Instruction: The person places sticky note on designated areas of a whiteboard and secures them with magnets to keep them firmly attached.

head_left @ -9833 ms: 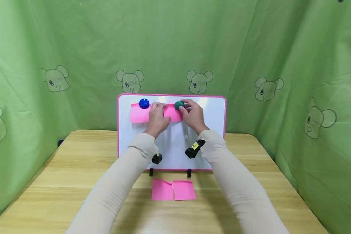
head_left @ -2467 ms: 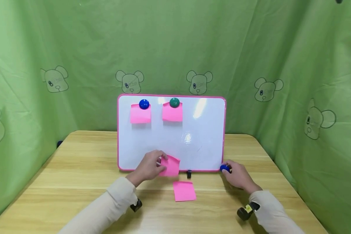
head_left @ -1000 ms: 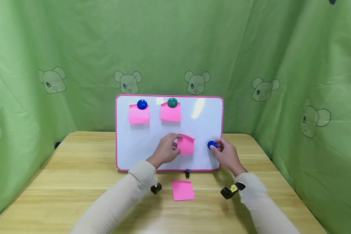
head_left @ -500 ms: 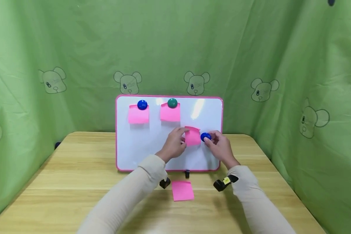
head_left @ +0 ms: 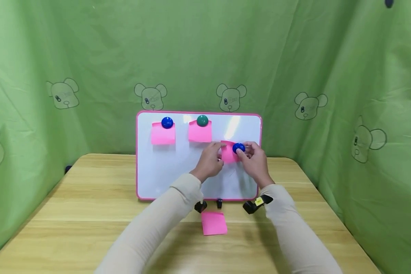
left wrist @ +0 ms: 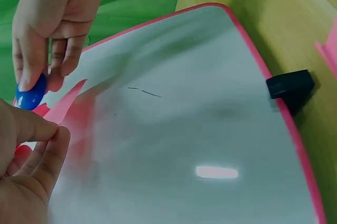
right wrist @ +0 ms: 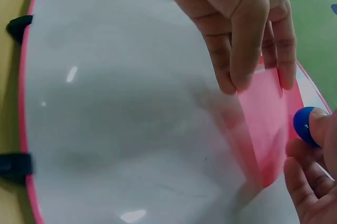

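Observation:
My left hand [head_left: 209, 160] pinches the left edge of a pink sticky note [head_left: 228, 154] in front of the right half of the whiteboard [head_left: 178, 171]. Thumb and fingertips meet on the paper in the left wrist view, and the note [right wrist: 266, 124] stands tilted off the board in the right wrist view. Between thumb and fingers, my right hand [head_left: 255, 161] holds a round blue magnet [head_left: 238, 148], which overlaps the note's upper right corner. Farther left, another blue magnet [head_left: 167, 122] and a green magnet [head_left: 202, 120] each hold a pink note at the board's top.
One more pink sticky note [head_left: 214, 223] lies on the wooden table [head_left: 72, 213] before the board. Black clip feet [left wrist: 290, 88] support the board's lower edge. A green curtain [head_left: 191, 45] with mouse-head drawings hangs behind and at both sides.
The green magnet was let go on the second note. My left hand lifted a note from the table; my right hand brought the blue magnet up from the board's lower right corner to it.

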{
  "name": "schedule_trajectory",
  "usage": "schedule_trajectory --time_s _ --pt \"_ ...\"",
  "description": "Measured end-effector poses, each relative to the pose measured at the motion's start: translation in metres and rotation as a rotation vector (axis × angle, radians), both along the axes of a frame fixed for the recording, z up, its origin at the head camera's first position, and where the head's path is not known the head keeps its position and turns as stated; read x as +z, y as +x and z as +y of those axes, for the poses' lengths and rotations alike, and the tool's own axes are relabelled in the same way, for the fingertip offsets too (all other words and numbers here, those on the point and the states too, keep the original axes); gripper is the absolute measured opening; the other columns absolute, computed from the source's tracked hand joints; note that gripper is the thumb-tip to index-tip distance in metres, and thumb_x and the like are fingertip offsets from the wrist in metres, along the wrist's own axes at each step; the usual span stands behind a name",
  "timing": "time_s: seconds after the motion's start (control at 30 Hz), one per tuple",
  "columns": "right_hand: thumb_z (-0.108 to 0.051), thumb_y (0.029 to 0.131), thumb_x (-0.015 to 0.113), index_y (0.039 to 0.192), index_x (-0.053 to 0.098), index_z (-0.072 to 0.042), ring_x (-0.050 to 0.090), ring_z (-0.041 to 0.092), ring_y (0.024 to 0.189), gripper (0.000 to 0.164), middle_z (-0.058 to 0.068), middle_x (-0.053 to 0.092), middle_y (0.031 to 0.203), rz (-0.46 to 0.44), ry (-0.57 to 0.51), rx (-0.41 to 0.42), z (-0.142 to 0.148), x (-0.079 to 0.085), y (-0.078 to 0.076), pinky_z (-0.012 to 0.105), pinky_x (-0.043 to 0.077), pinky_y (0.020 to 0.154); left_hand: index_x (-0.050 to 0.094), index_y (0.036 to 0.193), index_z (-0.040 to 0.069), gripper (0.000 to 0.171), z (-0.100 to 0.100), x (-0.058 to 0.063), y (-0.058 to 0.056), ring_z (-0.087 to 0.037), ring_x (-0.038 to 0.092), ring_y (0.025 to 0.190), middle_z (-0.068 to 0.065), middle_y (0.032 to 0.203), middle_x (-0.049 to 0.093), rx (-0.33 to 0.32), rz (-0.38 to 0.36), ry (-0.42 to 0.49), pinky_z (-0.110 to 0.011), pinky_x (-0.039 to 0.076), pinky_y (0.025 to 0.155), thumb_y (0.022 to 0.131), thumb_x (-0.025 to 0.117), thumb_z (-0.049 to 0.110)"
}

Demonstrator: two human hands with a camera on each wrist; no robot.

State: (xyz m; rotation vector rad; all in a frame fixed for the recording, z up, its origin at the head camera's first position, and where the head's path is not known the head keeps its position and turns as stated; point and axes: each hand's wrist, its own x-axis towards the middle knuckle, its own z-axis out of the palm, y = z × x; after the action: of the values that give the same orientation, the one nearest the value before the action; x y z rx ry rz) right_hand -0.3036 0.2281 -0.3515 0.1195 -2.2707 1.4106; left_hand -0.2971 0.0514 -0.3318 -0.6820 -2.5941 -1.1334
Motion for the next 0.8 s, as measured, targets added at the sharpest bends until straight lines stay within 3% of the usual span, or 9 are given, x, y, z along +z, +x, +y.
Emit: schedule_trajectory --time_s 0.07,0.1,0.4,0.6,0.8 --pt "-0.024 0.094 0.065 0.119 0.058 -0.007 0.062 0.021 0.093 0.032 0.012 0.066 0.104 0.011 -0.028 -0.025 -0.003 0.004 -0.003 0.020 0.053 0.071 0.053 0.135 0.007 0.051 0.002 0.004 -0.002 -0.015 0.056 0.092 -0.008 0.131 0.050 0.010 0.001 -0.011 -0.020 0.052 0.076 0.086 0.066 -0.002" --pt "-0.016 0.094 0.064 0.121 0.057 -0.002 0.061 0.024 0.095 0.031 0.016 0.065 0.106 -0.029 -0.049 -0.040 -0.012 0.017 0.006 0.022 0.053 0.072 0.053 0.135 0.007 0.051 0.003 0.005 -0.004 -0.015 0.055 0.092 -0.008 0.131 0.050 0.013 0.003 -0.015 -0.020 0.052 0.076 0.086 0.065 -0.002" --pt "-0.011 0.094 0.064 0.123 0.056 0.001 0.061 0.023 0.094 0.033 0.019 0.063 0.109 0.058 -0.190 -0.075 -0.021 0.032 -0.007 0.021 0.054 0.074 0.053 0.131 0.008 0.046 0.012 0.024 -0.011 -0.013 0.052 0.092 -0.006 0.126 0.046 0.039 -0.053 0.027 -0.017 0.050 0.075 0.087 0.064 -0.002" --pt "-0.011 0.094 0.062 0.122 0.057 0.002 0.059 0.016 0.086 0.031 0.018 0.062 0.108 0.081 -0.207 -0.111 -0.021 0.039 -0.016 0.019 0.054 0.071 0.052 0.133 0.006 0.049 0.015 0.034 -0.017 -0.014 0.052 0.093 -0.008 0.130 0.047 0.050 -0.019 0.013 -0.018 0.049 0.078 0.086 0.062 -0.004" --pt "-0.008 0.095 0.060 0.123 0.059 0.001 0.062 0.012 0.079 0.030 0.014 0.059 0.104 0.067 -0.233 -0.112 -0.021 0.051 -0.023 0.020 0.055 0.070 0.050 0.137 0.004 0.056 0.019 0.043 -0.024 -0.020 0.053 0.111 -0.011 0.137 0.048 0.072 0.025 -0.034 -0.025 0.045 0.097 0.084 0.062 -0.007"
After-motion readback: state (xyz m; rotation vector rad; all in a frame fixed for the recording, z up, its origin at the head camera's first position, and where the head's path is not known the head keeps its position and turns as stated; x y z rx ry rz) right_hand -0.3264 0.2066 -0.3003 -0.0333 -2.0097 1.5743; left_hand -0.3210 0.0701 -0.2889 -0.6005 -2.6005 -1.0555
